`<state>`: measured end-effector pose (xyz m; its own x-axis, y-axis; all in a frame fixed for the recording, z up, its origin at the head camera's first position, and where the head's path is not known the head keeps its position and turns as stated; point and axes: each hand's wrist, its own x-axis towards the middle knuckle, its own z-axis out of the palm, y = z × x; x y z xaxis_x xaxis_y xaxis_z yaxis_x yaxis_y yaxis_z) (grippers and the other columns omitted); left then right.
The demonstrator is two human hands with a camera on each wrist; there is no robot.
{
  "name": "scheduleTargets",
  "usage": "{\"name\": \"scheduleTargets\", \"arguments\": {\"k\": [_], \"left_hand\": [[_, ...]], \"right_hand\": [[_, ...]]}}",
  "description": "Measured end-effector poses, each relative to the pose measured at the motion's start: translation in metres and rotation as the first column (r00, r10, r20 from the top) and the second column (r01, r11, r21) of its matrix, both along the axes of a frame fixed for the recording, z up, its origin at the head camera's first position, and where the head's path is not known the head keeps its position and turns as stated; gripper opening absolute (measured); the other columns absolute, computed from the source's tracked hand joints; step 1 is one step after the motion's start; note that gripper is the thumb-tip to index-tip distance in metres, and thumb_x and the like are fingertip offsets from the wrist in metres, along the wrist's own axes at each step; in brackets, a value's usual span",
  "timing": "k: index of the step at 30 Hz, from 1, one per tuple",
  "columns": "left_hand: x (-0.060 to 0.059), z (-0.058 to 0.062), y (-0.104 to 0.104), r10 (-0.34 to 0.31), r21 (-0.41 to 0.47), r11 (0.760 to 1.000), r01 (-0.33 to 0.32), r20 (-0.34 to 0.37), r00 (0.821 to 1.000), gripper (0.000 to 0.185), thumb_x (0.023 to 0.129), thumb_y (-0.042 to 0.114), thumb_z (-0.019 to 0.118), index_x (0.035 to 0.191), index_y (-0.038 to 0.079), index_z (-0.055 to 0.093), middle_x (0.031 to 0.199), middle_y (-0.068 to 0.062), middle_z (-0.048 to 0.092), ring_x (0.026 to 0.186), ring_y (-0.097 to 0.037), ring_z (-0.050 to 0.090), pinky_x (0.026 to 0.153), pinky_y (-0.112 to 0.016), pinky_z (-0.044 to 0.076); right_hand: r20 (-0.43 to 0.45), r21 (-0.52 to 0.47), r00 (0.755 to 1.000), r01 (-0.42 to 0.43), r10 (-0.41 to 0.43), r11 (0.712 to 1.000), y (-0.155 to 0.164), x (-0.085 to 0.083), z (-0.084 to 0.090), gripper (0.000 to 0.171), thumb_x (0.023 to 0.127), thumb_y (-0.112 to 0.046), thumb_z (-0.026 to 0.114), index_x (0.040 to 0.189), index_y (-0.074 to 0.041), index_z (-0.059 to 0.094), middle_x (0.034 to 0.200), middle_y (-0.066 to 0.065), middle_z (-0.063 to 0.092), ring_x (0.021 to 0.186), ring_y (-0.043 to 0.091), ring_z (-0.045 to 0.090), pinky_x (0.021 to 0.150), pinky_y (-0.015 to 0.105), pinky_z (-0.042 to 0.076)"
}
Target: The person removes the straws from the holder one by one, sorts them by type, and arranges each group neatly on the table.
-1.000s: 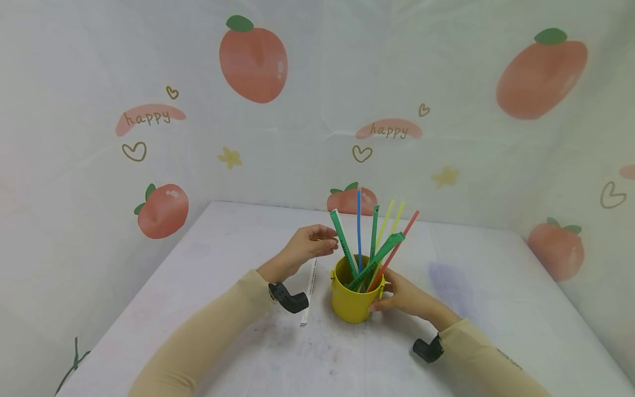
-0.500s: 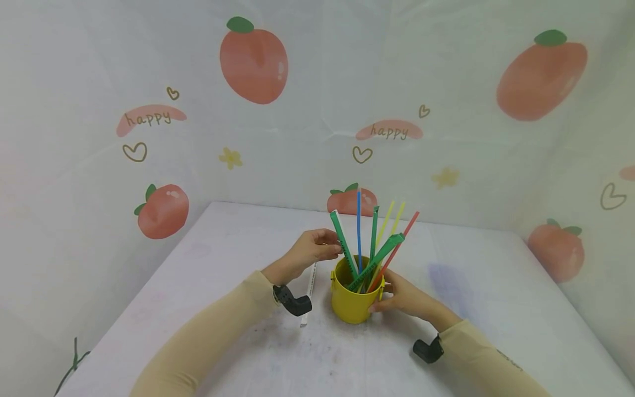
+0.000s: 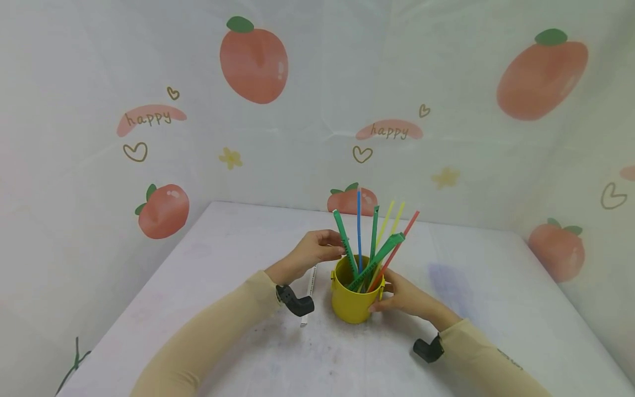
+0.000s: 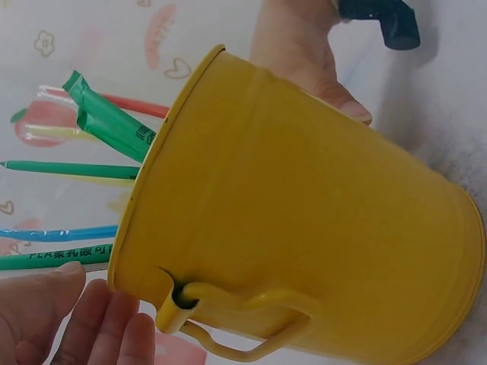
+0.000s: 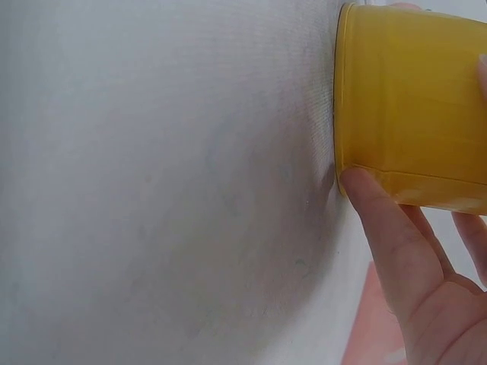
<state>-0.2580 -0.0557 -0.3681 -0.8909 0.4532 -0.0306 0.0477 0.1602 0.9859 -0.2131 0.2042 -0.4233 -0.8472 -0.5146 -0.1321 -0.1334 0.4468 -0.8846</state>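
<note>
A small yellow metal bucket [image 3: 353, 307] stands on the table with several straws in it. My right hand [image 3: 414, 298] grips the bucket's right side; its thumb lies low on the wall in the right wrist view. At the left of the rim, my left hand [image 3: 315, 251] pinches a green straw [image 3: 347, 242] with printing along it, thumb and fingertips right at it. A blue straw [image 3: 359, 226], a red straw [image 3: 408, 226], yellow straws and a thick green wrapped straw [image 3: 382, 258] lean out above the rim. Their lower ends are hidden inside the bucket.
On the table left of the bucket lies a white printed paper strip [image 3: 311, 286], partly hidden by the left wrist. A white cloth wall with fruit prints closes off the back. Black cameras [image 3: 296, 303] are strapped to both wrists.
My left hand has moved right to the leftmost green straw, which has turned and shifted slightly right, its white side no longer showing. My right hand stays on the bucket.
</note>
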Motion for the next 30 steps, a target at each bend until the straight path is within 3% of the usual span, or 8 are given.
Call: {"name": "scheduleTargets", "arguments": {"k": [11,19,30], "left_hand": [[0.0019,0.0005,0.0024,0.0,-0.016,1.0,0.0,0.006,1.0,0.029,0.093,0.012,0.065,0.121,0.003,0.062,0.117,-0.013,0.065,0.101,-0.018,0.066,0.093,-0.035,0.055],[0.0009,0.0025,0.0046,-0.007,-0.028,1.0,0.006,-0.025,1.0,0.031,0.094,0.012,0.064,0.124,0.005,0.061,0.116,-0.013,0.066,0.102,-0.02,0.066,0.093,-0.037,0.055],[-0.0006,0.003,0.0066,0.002,-0.011,1.0,-0.002,0.0,1.0,0.025,0.093,0.012,0.064,0.115,0.001,0.06,0.113,-0.013,0.065,0.102,-0.021,0.067,0.093,-0.037,0.054]], "right_hand": [[0.011,-0.004,1.0,-0.003,0.003,1.0,-0.0006,0.0013,0.0013,0.097,0.078,-0.026,0.081,0.152,-0.007,0.022,0.154,0.018,0.029,0.13,0.048,0.041,0.103,0.062,0.04],[-0.011,-0.01,1.0,-0.014,0.014,1.0,-0.0004,0.0006,0.0005,0.097,0.078,-0.025,0.081,0.152,-0.006,0.022,0.154,0.019,0.029,0.131,0.048,0.041,0.104,0.061,0.04],[-0.004,-0.017,1.0,-0.019,0.019,1.0,0.0006,-0.0005,0.0003,0.097,0.078,-0.026,0.082,0.152,-0.006,0.021,0.154,0.019,0.03,0.13,0.048,0.043,0.103,0.06,0.041]]}}
